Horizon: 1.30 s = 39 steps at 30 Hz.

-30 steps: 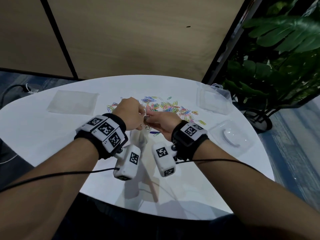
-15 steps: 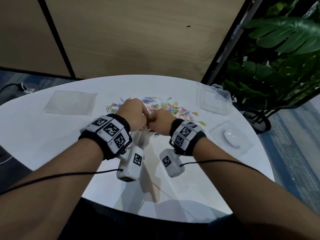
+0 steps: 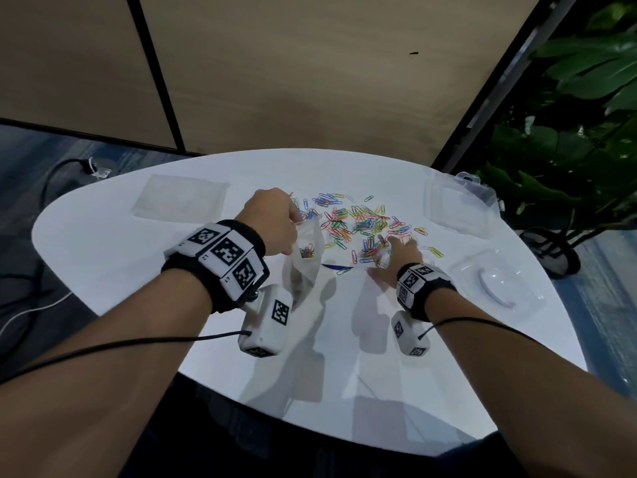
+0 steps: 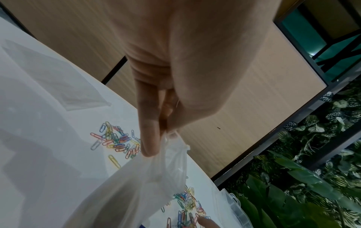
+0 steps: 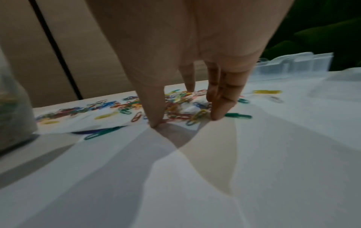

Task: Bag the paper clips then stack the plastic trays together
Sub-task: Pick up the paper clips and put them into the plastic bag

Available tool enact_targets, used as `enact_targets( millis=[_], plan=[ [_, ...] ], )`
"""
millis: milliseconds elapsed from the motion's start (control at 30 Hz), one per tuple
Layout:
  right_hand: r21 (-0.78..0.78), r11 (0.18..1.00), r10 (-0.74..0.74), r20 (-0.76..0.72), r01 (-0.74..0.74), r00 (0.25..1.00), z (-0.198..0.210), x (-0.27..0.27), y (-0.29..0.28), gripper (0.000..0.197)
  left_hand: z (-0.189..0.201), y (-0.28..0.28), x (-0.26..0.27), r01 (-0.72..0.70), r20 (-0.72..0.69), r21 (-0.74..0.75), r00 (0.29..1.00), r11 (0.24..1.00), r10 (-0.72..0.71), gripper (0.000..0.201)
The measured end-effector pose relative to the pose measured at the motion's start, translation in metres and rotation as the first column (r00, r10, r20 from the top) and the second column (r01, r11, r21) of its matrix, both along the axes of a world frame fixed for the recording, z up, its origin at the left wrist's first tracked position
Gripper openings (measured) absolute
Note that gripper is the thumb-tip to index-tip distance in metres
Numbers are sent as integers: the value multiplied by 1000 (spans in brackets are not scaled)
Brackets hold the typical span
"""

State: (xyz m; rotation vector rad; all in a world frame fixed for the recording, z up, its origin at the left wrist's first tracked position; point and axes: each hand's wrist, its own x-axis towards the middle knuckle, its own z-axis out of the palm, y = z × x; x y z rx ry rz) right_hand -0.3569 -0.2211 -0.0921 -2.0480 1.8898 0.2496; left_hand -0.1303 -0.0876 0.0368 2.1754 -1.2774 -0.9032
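Several coloured paper clips (image 3: 362, 220) lie scattered mid-table. My left hand (image 3: 297, 219) pinches the rim of a clear plastic bag (image 3: 305, 267) that hangs down to the table and holds a few clips. In the left wrist view the fingers (image 4: 148, 138) grip the bag's (image 4: 136, 185) top edge. My right hand (image 3: 386, 251) reaches into the pile's near edge; in the right wrist view its straight thumb and fingertips (image 5: 219, 111) touch the table around a clump of clips (image 5: 179, 114). Two clear plastic trays (image 3: 458, 205) (image 3: 499, 284) sit at the right.
A flat clear bag (image 3: 181, 196) lies at the far left of the white table (image 3: 103, 257). A leafy plant (image 3: 586, 132) stands past the table's right edge. Wooden wall panels rise behind. Cables trail from both wrists.
Both hands were together at the bag's mouth. My right hand has left it and moved right onto the clip pile; my left hand still holds the bag.
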Motion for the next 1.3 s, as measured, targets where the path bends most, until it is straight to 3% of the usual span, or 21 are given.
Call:
enact_targets(
  millis=[100, 200, 300, 400, 467, 533, 567, 600, 667, 700, 767, 833, 900, 1000, 1067, 1100, 1133, 1200, 1300],
  plan=[
    [-53, 984, 168, -18, -168, 986, -3, 23, -3, 67, -1, 0, 0, -2, 0, -8, 1000, 1000, 2, 33],
    [-64, 927, 361, -118, -370, 925, -1, 39, -3, 36, -2, 0, -1, 3, -2, -1, 1000, 1000, -3, 33],
    [-108, 900, 406, -150, -423, 902, 5, 49, -3, 25, -4, 0, 2, 5, -12, 9, 1000, 1000, -5, 34],
    [-115, 944, 307, -38, -309, 951, 9, 47, -5, 26, -5, 1, 4, 6, -6, 18, 1000, 1000, -6, 35],
    [-114, 985, 144, 152, -127, 978, 11, 40, -9, 21, -5, 1, 5, 6, -8, 19, 1000, 1000, -6, 35],
    [-35, 996, -57, 388, 76, 920, 15, 34, -13, 14, -4, 1, 5, 4, -15, 18, 1000, 1000, -3, 34],
    [55, 986, -165, 511, 160, 843, 18, 32, -14, 11, -4, 1, 4, 2, -18, 18, 1000, 1000, -2, 34],
    [183, 958, -288, 630, 223, 721, 24, 32, -14, 10, -4, 1, 4, 2, -19, 18, 1000, 1000, -2, 35],
    [429, 863, -500, 800, 266, 332, 36, 35, -13, 17, -4, 1, 3, -2, -10, 16, 1000, 1000, 2, 35],
    [509, 830, -547, 822, 229, 157, 43, 39, -12, 11, -4, 0, 2, -5, -3, 15, 1000, 1000, 5, 34],
    [587, 799, -591, 806, 128, -5, 65, 49, -6, 4, -4, -1, 1, -11, 10, 11, 1000, 1000, 11, 32],
    [632, 775, -630, 774, 1, -59, 86, 61, 6, 5, -5, 0, 1, -14, 17, 6, 1000, 1000, 14, 32],
    [635, 766, -640, 769, -101, -17, 102, 72, 25, 9, -5, 0, 2, -23, 13, -2, 1000, 1000, 23, 32],
    [545, 823, -517, 836, -162, 184, 106, 87, 51, 21, -6, 1, 3, -37, 2, -14, 999, 999, 37, 31],
    [324, 936, -224, 849, -136, 479, 102, 96, 62, 17, -7, 1, 3, -34, -7, -17, 999, 999, 34, 33],
    [173, 973, -37, 773, -154, 634, 102, 100, 66, 16, -6, 1, 2, -25, -11, -20, 1000, 999, 25, 32],
    [47, 980, 115, 661, -194, 741, 102, 104, 70, 16, -6, 1, 0, -14, -9, -24, 1000, 1000, 13, 29],
    [-75, 964, 257, 505, -255, 824, 103, 110, 79, 18, -5, 1, -3, 12, 11, -31, 1000, 999, -12, 24],
    [-106, 962, 271, 438, -250, 857, 100, 116, 81, 22, -6, 3, -4, 27, 21, -37, 999, 999, -27, 25]
  ],
)
